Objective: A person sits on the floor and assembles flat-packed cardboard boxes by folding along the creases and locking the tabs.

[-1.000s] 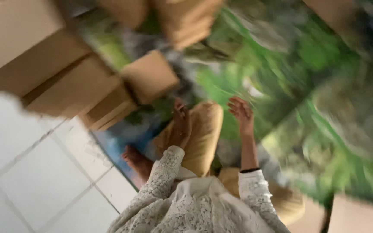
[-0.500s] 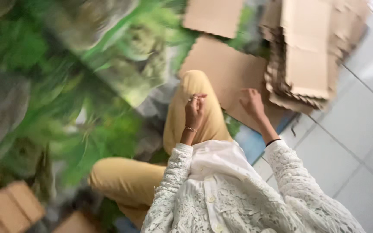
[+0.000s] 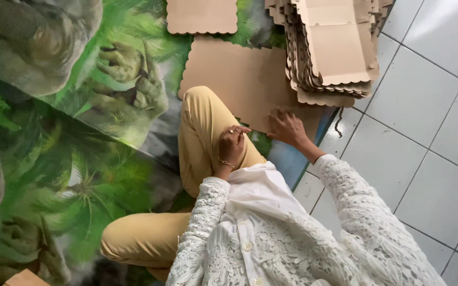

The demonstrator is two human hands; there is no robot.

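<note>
I sit on a green printed mat with my legs in yellow trousers folded. My left hand (image 3: 232, 143), with a ring and a bracelet, rests loosely curled on my raised knee (image 3: 202, 122) and holds nothing. My right hand (image 3: 287, 127) lies with spread fingers on the near edge of a flat brown cardboard sheet (image 3: 239, 79) that is spread on the mat in front of me. Just beyond it, a tall stack of flat scalloped cardboard blanks (image 3: 329, 47) stands at the mat's right edge.
Another scalloped cardboard piece (image 3: 201, 16) lies at the top. White floor tiles (image 3: 430, 106) fill the right side. The green mat (image 3: 80, 175) spreads to the left. Corners of brown folded boxes (image 3: 6, 278) show at the bottom left.
My view has swung from the folded boxes round to the flat cardboard stack. Both hands came down: the left onto my knee, the right onto the cardboard sheet.
</note>
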